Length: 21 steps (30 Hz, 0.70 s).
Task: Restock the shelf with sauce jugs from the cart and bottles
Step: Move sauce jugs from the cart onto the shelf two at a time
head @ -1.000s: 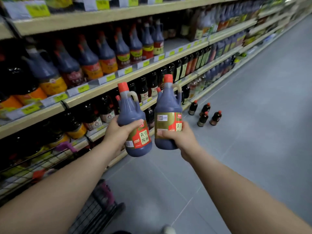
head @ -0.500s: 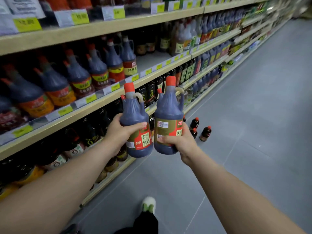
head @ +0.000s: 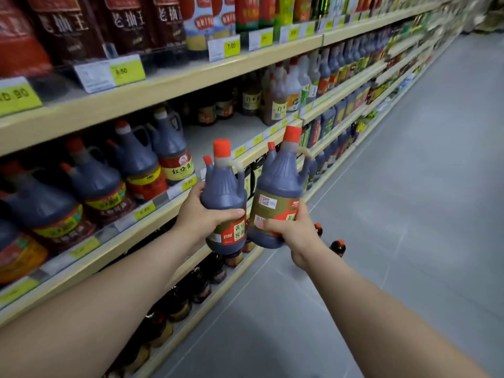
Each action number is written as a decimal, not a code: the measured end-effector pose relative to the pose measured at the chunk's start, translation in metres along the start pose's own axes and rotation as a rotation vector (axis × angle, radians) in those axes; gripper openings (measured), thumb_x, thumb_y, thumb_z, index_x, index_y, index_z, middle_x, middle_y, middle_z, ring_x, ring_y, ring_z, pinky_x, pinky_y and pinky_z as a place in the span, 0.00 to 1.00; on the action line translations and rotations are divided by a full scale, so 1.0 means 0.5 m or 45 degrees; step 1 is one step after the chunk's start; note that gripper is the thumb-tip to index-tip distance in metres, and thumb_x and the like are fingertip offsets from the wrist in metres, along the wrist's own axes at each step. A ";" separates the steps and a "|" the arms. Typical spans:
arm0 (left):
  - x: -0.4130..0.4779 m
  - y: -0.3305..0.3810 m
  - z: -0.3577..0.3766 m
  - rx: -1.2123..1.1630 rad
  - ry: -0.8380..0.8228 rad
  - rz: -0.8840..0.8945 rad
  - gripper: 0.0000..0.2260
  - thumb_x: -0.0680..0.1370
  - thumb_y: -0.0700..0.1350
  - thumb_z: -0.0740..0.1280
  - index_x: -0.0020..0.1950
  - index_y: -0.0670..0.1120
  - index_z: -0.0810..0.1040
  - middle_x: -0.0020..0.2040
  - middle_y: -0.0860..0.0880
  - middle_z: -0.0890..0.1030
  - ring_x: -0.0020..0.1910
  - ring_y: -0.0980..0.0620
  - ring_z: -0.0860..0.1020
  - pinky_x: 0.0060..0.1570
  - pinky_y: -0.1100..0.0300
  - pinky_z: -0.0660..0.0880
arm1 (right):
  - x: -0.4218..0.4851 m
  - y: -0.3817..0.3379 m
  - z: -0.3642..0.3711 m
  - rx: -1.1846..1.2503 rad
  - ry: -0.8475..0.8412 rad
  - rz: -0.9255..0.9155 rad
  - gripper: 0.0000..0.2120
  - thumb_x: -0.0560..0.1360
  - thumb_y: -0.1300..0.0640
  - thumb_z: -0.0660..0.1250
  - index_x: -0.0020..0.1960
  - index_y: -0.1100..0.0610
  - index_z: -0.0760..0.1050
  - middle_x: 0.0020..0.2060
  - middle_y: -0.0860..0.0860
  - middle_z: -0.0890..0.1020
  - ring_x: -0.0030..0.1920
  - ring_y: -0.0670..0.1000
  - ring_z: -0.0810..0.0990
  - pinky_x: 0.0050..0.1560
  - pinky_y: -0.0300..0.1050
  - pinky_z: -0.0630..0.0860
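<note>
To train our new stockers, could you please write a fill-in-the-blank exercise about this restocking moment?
1. The left hand and right hand together hold ____ sauce jugs.
2. The small bottles beyond the right hand stand on the ____.
3. A bare gap shows beside the shelved jugs on the ____.
Missing words: two; floor; shelf.

- Left jug (head: 223, 197) and right jug (head: 278, 195) have risen to just in front of the shelf gap (head: 226, 132).
- Floor bottles (head: 338, 246), earlier beyond that gap, now sit below it, partly behind the right hand (head: 291, 230).
</note>
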State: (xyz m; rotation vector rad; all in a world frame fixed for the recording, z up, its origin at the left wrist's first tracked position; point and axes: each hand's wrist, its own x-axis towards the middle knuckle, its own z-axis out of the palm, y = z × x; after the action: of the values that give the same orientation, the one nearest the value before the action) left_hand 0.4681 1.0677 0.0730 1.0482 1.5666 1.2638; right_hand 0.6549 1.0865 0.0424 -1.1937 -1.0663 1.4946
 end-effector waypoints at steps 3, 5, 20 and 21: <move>0.055 0.009 0.029 0.074 0.057 0.020 0.33 0.61 0.40 0.81 0.59 0.53 0.69 0.50 0.58 0.78 0.46 0.59 0.78 0.38 0.66 0.72 | 0.078 -0.013 -0.026 0.010 -0.038 0.009 0.34 0.61 0.73 0.77 0.60 0.54 0.69 0.50 0.54 0.83 0.43 0.50 0.84 0.36 0.40 0.80; 0.091 0.010 0.055 0.115 0.157 0.026 0.33 0.61 0.42 0.82 0.59 0.55 0.68 0.50 0.58 0.76 0.46 0.58 0.76 0.39 0.66 0.71 | 0.142 -0.023 -0.047 -0.022 -0.084 -0.002 0.35 0.59 0.72 0.79 0.61 0.54 0.69 0.49 0.53 0.84 0.46 0.51 0.84 0.39 0.43 0.81; 0.238 0.071 0.271 0.264 0.863 0.173 0.43 0.60 0.44 0.82 0.69 0.51 0.64 0.52 0.64 0.73 0.55 0.56 0.74 0.53 0.61 0.71 | 0.499 -0.129 -0.120 -0.218 -0.511 -0.166 0.39 0.54 0.62 0.83 0.58 0.47 0.70 0.55 0.52 0.81 0.50 0.49 0.83 0.47 0.47 0.82; 0.243 0.075 0.273 0.272 0.903 0.194 0.43 0.59 0.45 0.82 0.69 0.52 0.64 0.53 0.65 0.72 0.55 0.57 0.74 0.53 0.62 0.71 | 0.505 -0.131 -0.116 -0.214 -0.509 -0.176 0.40 0.53 0.61 0.84 0.60 0.47 0.69 0.57 0.52 0.80 0.52 0.50 0.83 0.49 0.49 0.82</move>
State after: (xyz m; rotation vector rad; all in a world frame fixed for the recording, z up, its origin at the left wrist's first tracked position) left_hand 0.5661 1.2266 0.0790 0.9039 2.2216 1.7204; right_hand 0.6930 1.3512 0.0487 -0.9283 -1.5359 1.5955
